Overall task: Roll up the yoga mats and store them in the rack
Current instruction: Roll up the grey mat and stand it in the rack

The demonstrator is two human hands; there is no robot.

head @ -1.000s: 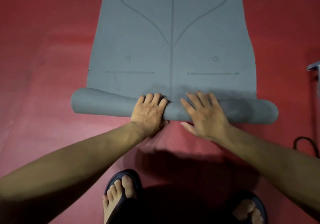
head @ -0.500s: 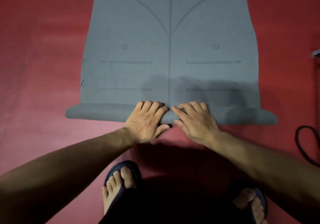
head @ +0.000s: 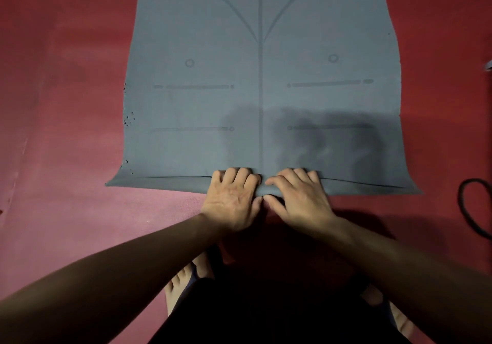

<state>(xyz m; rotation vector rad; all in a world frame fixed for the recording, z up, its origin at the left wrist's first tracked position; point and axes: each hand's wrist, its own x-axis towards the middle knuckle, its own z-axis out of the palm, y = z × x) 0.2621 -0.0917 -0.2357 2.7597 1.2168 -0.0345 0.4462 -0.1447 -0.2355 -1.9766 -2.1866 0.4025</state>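
Currently, a grey yoga mat (head: 263, 77) is lying flat on the red floor (head: 66, 104), running away from the person and out past the top of the view. Only its near end is turned over: a low, flattened fold is sitting along the near edge, with no full roll formed.

Both hands are working side by side at the middle of that fold. The left hand (head: 233, 200) is gripping it with fingers curled over the top and the thumb tucked against the near side. The right hand (head: 298, 197) is doing likewise, its thumb nearly touching the left one. Neither hand is free.

Judgement: the task is at its opening step, starting the first turn of the roll. Nearly all of the mat is lying unrolled, and no rack is in view, so storing is well off.

The next move is calling for the fold to be tucked tight and pushed forward evenly. Since both hands are bunched at the centre, the outer ends are looking loose, and the roll is likely to skew unless pressure is spread outward.

A dark cord (head: 471, 210) is lying on the floor to the right, apart from the mat.
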